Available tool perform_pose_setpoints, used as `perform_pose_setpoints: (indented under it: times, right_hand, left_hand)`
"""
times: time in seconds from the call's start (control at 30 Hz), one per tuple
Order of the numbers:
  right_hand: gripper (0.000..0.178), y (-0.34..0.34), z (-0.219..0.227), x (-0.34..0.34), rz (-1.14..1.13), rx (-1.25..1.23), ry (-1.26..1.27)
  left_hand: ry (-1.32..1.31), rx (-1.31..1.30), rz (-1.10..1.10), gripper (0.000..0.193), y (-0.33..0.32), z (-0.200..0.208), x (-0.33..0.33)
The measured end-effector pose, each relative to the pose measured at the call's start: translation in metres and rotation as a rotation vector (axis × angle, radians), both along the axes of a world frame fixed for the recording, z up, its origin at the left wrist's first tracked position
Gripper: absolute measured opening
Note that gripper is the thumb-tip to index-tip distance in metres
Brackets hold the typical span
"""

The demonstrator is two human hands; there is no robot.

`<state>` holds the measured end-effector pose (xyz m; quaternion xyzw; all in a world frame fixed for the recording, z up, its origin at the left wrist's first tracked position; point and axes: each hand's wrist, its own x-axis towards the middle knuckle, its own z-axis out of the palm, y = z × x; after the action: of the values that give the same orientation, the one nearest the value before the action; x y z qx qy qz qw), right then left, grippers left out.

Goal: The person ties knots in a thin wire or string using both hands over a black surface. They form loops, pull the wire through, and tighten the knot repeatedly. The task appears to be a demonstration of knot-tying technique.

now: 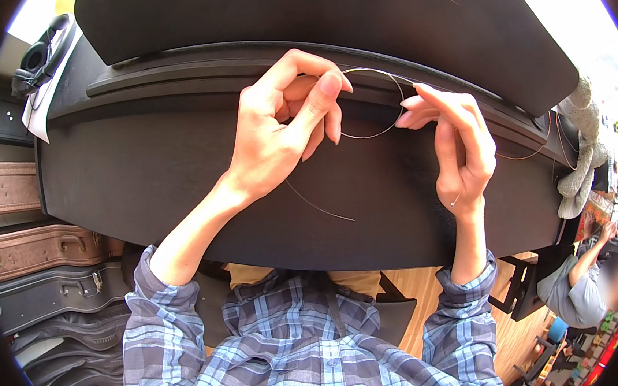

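A thin metal string (367, 137), bent into a round loop, hangs in the air between my two hands over a black piano-like top (166, 161). My left hand (274, 133) closes on the loop's left side, thumb pressed against the curled fingers. At the loop's right side, my right hand (463, 143) has its thumb and fingertips drawn together on the string. One loose end dangles below my left hand. Thin copper-coloured strands run out to the right, past my right hand; whether they belong to the same string I cannot tell.
A black upright panel (234, 12) with gold script stands behind my hands. Headphones (40, 58) lie at the far left, above stacked instrument cases (42, 249). On the right are a grey plush toy (578, 162) and, lower down, a seated person (578, 287).
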<state>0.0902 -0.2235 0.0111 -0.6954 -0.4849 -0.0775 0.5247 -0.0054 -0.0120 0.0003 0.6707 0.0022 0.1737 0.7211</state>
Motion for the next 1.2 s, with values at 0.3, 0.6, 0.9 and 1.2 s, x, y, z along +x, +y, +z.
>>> perform_pose_setpoints:
  times: [0.3, 0.6, 0.9, 1.2]
  right_hand:
    - [0.055, 0.005, 0.002, 0.003, 0.037, -0.053, -0.122]
    - [0.028, 0.007, -0.011, 0.005, 0.091, 0.069, 0.062]
    - [0.012, -0.001, -0.009, 0.001, 0.055, 0.055, 0.253]
    - [0.019, 0.002, -0.003, -0.001, -0.104, -0.092, 0.073]
  left_hand:
    - [-0.161, -0.120, 0.197, 0.017, 0.004, -0.001, 0.006]
    - [-0.271, -0.010, 0.338, 0.016, 0.008, -0.004, 0.005]
    - [-0.366, 0.367, 0.171, 0.007, 0.007, -0.015, 0.000]
    - [-0.329, 0.812, 0.002, 0.009, -0.001, -0.022, 0.003]
